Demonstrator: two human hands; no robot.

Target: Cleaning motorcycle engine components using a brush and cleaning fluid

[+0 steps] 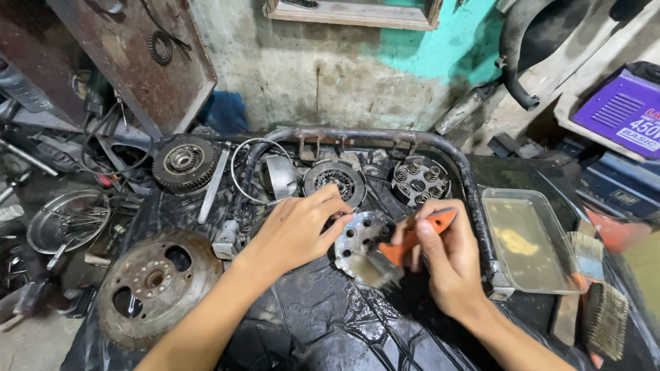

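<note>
My left hand [299, 230] grips the edge of a round silver metal plate with holes [357, 237], holding it tilted over a black oily sheet [323, 323]. My right hand [450, 264] holds a paintbrush with an orange handle [412, 237]. Its bristles [378, 269] rest against the lower edge of the plate. Just behind the plate lie a round toothed clutch part [335, 180] and a round part with several springs [421, 180].
A rusty drum with holes [155, 282] lies at the left, a toothed gear disc [184, 163] behind it. A clear tray of yellowish liquid [529, 240] stands at the right, with brushes [605, 316] beside it. A bent metal tube [385, 135] frames the back.
</note>
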